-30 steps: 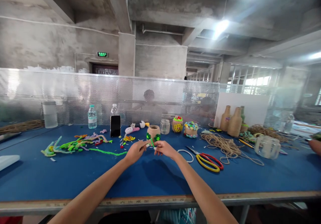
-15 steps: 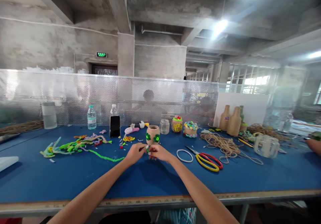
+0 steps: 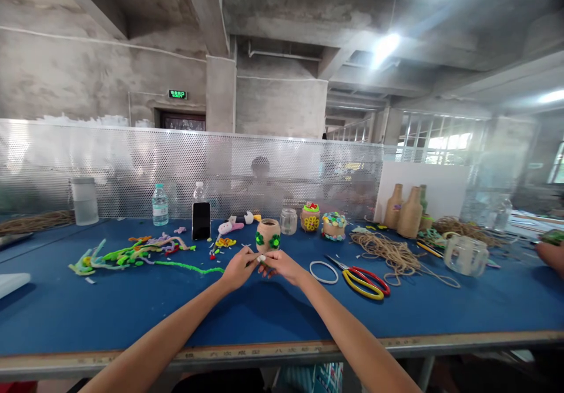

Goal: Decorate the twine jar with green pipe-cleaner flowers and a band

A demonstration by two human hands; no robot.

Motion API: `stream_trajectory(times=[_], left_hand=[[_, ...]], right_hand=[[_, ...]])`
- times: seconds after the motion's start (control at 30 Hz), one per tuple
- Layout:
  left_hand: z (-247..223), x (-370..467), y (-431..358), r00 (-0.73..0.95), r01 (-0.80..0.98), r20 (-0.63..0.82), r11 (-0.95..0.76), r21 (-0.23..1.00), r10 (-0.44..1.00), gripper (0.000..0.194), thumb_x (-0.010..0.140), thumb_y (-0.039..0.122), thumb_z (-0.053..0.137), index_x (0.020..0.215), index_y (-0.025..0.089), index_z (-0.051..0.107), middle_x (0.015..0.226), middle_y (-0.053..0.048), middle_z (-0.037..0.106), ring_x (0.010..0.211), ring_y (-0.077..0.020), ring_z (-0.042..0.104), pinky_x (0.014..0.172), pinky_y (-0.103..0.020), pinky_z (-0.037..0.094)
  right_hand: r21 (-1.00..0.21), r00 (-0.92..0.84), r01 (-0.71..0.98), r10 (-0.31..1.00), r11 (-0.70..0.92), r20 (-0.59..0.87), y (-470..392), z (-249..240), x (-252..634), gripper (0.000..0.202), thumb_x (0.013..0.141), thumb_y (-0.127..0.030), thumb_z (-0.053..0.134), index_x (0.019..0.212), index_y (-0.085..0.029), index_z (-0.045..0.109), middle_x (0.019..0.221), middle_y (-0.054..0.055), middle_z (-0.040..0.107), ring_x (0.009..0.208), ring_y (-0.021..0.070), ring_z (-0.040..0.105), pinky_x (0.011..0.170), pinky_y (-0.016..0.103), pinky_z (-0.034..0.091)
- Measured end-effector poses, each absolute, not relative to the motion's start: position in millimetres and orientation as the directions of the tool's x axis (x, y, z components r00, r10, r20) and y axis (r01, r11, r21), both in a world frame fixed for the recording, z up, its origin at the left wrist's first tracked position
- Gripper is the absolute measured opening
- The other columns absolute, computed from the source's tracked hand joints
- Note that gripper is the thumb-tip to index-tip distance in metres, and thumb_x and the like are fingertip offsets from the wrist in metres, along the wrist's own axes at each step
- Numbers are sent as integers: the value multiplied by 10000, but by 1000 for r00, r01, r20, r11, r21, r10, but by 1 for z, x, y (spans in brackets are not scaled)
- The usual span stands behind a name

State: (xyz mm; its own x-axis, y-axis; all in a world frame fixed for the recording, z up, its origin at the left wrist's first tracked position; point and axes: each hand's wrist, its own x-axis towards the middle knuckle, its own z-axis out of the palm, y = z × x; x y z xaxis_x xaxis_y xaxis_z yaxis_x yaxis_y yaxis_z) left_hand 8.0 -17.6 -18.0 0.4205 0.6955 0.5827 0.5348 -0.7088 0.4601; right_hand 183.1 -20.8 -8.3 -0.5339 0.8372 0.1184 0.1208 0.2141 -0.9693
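Note:
Both hands meet at the middle of the blue table, just in front of a twine-wrapped jar (image 3: pixel 268 232) with green flower shapes on its side. My left hand (image 3: pixel 238 268) is closed, its fingertips pinched against those of my right hand (image 3: pixel 282 265). A small white piece (image 3: pixel 261 258) shows between the fingertips, held by my right hand; whatever my left fingers grip is too small to make out. Left of my hands lies a green fuzzy strip (image 3: pixel 189 268), its right end near my left hand. The jar stands upright behind the fingers, which hide its lower edge.
Scissors (image 3: pixel 361 281) and a white ring (image 3: pixel 324 272) lie right of my hands, with loose twine (image 3: pixel 390 249) beyond. Behind stand a phone (image 3: pixel 201 221), a clear jar (image 3: pixel 288 221) and two decorated jars. Coloured strips (image 3: pixel 127 254) lie left. Another person's hand (image 3: pixel 550 258) shows far right.
My fingertips have drawn together and turned slightly, and the white piece between them now shows more clearly. The whole view has shifted slightly.

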Motion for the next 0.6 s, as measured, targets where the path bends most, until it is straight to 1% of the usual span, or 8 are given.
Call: stream_trajectory(times=[0.17,0.3,0.4,0.5,0.6], left_hand=[[-18,8,-15,396,555,575,-685,471,716,297,893,265,396,823,164,667,712,-16,467,687,-140,489,636,-246,394],[-19,9,-15,403,562,566,-683,467,719,299,891,247,384,789,158,651,659,-6,456,657,-142,486,608,-246,378],[-18,10,-15,399,552,577,-689,470,713,298,894,257,375,827,163,650,692,-17,504,670,-145,506,628,-251,396],[-16,9,-16,375,538,597,-691,482,709,224,857,239,443,932,176,645,769,-32,578,709,-152,531,661,-255,417],[-15,8,-15,330,533,615,-679,505,716,195,807,198,505,942,168,642,802,-38,623,713,-154,545,662,-253,431]], right_hand=[[-966,-558,129,821,224,115,-24,-7,180,228,885,-329,546,914,-111,602,714,0,640,568,97,594,552,236,479],[-962,-558,152,823,225,105,-24,-7,178,249,900,-346,517,908,-110,597,686,-6,636,527,90,583,515,224,466],[-961,-547,164,831,223,99,-23,-7,178,273,911,-369,492,928,-114,587,689,-10,627,526,90,581,514,228,471],[-961,-530,180,843,212,87,-22,-8,179,284,921,-376,472,924,-114,583,699,-10,612,533,88,574,523,234,482],[-960,-500,195,862,200,78,-20,-10,179,276,921,-367,474,915,-114,582,726,-5,604,561,90,573,541,241,491]])
